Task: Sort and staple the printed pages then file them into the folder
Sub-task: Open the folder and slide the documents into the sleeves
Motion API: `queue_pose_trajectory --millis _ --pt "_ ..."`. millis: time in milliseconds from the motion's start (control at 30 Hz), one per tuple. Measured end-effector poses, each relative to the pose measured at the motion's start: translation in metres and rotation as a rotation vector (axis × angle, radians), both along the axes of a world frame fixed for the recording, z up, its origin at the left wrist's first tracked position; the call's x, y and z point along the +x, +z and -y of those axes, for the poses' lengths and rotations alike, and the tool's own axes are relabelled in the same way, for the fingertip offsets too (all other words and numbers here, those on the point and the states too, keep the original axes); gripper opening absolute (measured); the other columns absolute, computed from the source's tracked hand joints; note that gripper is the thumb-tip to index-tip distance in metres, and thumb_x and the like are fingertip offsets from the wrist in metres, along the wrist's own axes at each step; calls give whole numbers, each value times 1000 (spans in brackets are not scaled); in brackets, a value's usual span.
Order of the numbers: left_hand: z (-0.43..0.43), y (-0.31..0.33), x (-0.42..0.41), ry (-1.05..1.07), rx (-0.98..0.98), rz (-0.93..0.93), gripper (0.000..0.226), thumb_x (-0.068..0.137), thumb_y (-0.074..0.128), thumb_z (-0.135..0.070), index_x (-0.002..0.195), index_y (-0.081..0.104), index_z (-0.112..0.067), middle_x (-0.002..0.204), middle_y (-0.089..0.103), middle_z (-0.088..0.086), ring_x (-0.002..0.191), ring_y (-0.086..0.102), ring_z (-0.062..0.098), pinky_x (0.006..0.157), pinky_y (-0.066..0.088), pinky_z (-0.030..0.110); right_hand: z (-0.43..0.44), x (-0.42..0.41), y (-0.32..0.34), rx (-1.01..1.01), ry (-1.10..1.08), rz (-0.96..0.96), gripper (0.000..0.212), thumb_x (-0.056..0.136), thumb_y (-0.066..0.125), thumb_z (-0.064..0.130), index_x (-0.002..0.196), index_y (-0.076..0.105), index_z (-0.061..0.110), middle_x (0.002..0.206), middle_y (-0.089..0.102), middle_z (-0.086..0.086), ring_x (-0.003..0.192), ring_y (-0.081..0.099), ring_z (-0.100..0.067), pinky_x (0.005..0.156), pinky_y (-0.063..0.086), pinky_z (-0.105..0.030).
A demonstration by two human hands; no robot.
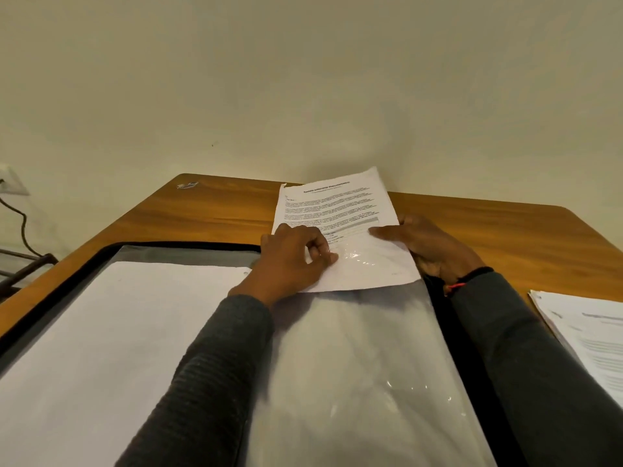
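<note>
On the wooden tabletop [505, 230], against a plain cream wall [303, 79], lies an open black folder [472, 348] with clear plastic pockets.

- Printed pages [330, 210]: at the top of the folder's right half, upper part jutting past the folder's far edge towards the wall, tilted a little clockwise. Heading and text lines present, too blurred to read. Top-left corner slightly bent up.
- Clear sleeve [354, 365]: fills the right half. Glossy film shows over the lower part of the pages, with a bright glare patch there.
- Left hand [293, 261]: resting on the left edge of the pages. Fingers [320, 246] curled, thumb and forefinger pinching together at the film. Whether paper is caught in that pinch too, cannot tell.
- Right hand [435, 247]: grips the right edge of the pages, thumb laid flat on top, the other fingers underneath and out of sight. Red and black band [462, 281] at the wrist. Both arms in dark grey sleeves.
- Left half of folder: a blank white sheet [118, 332] lying in its pocket.
- Second stack of printed paper [586, 335]: on the tabletop just beside the folder's right edge, partly cut off by the frame.
- Small shiny object [187, 186]: far left corner of the tabletop, too small to identify.
- Wall socket [11, 180] with a dark cable [20, 224] at far left.
</note>
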State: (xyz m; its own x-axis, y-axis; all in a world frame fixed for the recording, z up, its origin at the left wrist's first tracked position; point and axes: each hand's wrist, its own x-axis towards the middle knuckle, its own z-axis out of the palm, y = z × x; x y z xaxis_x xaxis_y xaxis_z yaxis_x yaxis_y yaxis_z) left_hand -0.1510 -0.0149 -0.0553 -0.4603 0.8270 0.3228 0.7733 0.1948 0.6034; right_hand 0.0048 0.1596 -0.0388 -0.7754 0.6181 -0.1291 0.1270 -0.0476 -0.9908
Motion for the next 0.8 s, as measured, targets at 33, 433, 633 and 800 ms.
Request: queue_pose_trajectory --millis 33,433,633,800 --pt "-1 0 1 7 23 -8 16 85 69 -41 81 61 -29 87 66 -12 95 52 13 89 32 36 0 2 0 2 27 -1 40 83 69 1 123 64 5 120 70 -10 103 70 -23 86 58 -33" --pt "0 0 2 -42 100 21 11 85 72 -33 81 65 -25 82 65 -14 84 50 5 94 41 41 2 6 0 5 91 11 41 85 67 5 126 61 8 120 70 -7 108 68 -23 95 54 -39" --pt "0 0 -1 -78 47 76 12 83 74 -34 83 66 -24 84 64 -18 84 53 2 94 46 50 5 5 1 -61 52 34 34 90 66 20 120 65 6 115 72 -11 103 70 -25 88 57 -36" --pt "13 5 -25 -39 -104 129 10 82 74 -34 78 67 -29 89 62 -23 97 56 13 99 42 54 3 8 1 -44 68 74 32 87 67 7 119 66 3 116 71 -12 104 70 -26 88 57 -37"
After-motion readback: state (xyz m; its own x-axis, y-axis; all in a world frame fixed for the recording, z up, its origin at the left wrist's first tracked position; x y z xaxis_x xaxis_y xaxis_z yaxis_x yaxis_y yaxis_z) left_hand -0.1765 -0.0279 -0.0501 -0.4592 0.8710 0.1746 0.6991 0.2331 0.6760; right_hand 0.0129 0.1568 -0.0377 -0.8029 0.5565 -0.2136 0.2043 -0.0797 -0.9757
